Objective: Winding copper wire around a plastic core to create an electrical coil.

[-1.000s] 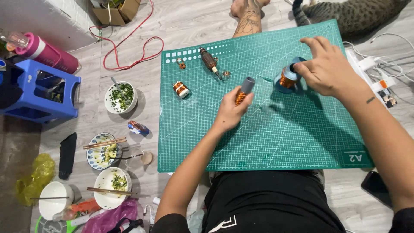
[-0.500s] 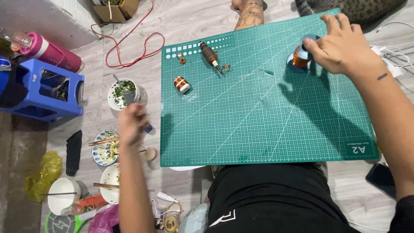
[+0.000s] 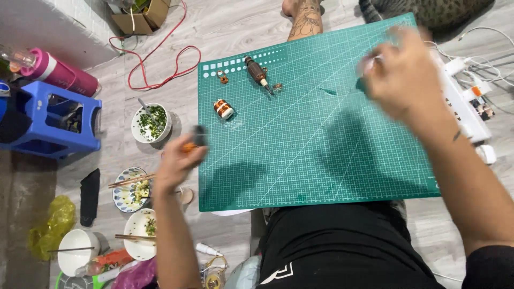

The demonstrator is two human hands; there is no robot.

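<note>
Left hand (image 3: 179, 160), at about 9 o'clock off the green gridded cutting mat (image 3: 316, 155), is closed around a small dark cylindrical tool with an orange end (image 3: 195, 140). Right hand (image 3: 399, 75), near 2 o'clock, is blurred; grip cannot be told. Judged step: carrying the tool; next it needs steady placing.

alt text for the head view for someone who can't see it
Seen from above, a seated person's left hand holds a small dark and orange tool at the edge of a green cutting mat, while the blurred right hand hovers over its far corner. Food bowls sit on the floor beside it.
</note>
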